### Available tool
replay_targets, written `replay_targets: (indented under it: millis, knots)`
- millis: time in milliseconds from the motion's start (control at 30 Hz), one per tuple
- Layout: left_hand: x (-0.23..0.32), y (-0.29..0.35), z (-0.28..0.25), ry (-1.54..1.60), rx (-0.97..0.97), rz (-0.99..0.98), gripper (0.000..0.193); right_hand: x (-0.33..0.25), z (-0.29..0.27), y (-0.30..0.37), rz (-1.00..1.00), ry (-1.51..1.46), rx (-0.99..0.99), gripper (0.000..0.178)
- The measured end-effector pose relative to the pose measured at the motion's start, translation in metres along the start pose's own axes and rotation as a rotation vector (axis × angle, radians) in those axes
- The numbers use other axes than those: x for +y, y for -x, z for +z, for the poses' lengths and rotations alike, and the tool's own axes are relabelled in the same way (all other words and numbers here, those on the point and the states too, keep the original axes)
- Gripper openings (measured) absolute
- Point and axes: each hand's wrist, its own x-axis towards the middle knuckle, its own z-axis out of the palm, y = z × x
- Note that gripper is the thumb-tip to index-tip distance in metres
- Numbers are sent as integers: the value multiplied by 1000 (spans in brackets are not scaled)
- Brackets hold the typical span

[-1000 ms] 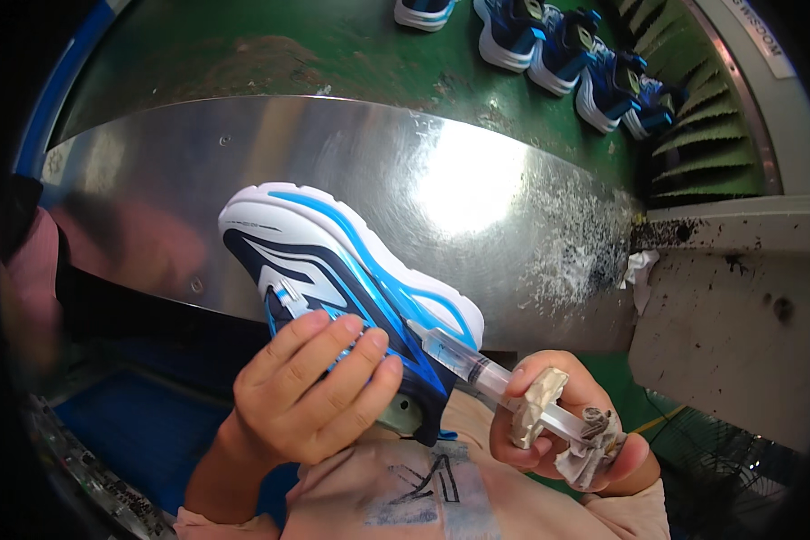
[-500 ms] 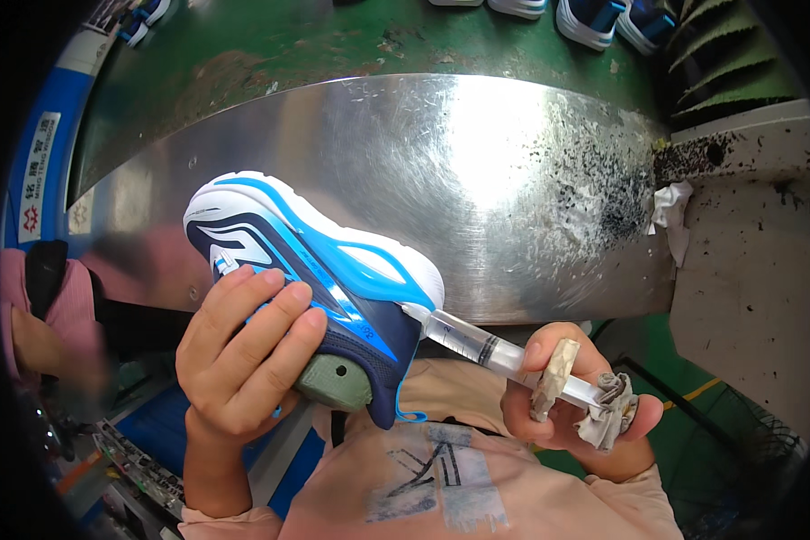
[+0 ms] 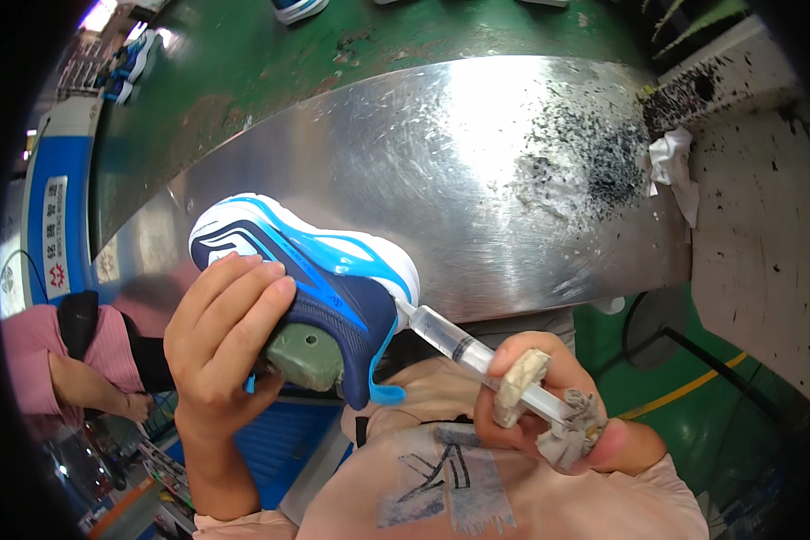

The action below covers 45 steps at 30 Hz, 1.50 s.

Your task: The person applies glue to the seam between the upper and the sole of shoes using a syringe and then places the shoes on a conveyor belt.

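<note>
A sports shoe [image 3: 333,288] in navy, bright blue and white is tilted on its side, its white sole turned away from me. Inside its collar sits a green shoe last [image 3: 308,356] with a small round hole. My left hand [image 3: 229,328] grips the shoe over the tongue and lace area. In my right hand [image 3: 549,396] is a clear plastic syringe [image 3: 450,339], its flange and plunger end wrapped in whitish, crumpled material. The syringe tip touches the heel, where the upper meets the sole. My right thumb presses on the plunger end.
Before me lies a shiny metal plate [image 3: 360,153], spotted with dark residue at its right. Beyond it runs a green surface [image 3: 405,36] with more shoes. Crumpled white paper [image 3: 673,166] hangs at the right beside a stained panel [image 3: 756,234]. A co-worker's pink sleeve [image 3: 40,351] shows at left.
The shoe has turned slightly and shifted left and down in view, with both hands following. The syringe tip stays at the heel seam. The surroundings have shifted as my head moved.
</note>
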Motion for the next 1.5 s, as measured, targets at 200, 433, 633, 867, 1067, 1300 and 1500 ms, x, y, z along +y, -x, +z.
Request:
replay_targets:
  millis: [200, 433, 633, 867, 1067, 1300, 1500]
  knots:
    - [-21, -42, -6, 41, -189, 177, 66, 14, 2, -10, -231, 87, 60, 108]
    - [13, -46, 4, -62, -209, 21, 69, 1, -5, -8, -306, 118, 98, 108]
    - [44, -49, 17, 57, -63, -257, 57, 8, 2, 0, -359, 84, 109, 108]
    - [60, -63, 18, 1, -44, -524, 55, 31, 18, -2, -470, 84, -43, 95]
    - [54, -74, 11, 47, -67, -565, 55, 46, 25, 4, -439, 270, -93, 100]
    - [51, -36, 14, 150, 73, -438, 62, 16, 1, -13, -428, -210, 84, 78]
    - [2, 0, -10, 299, -91, -27, 58, -26, 6, -91, 20, -240, 51, 74]
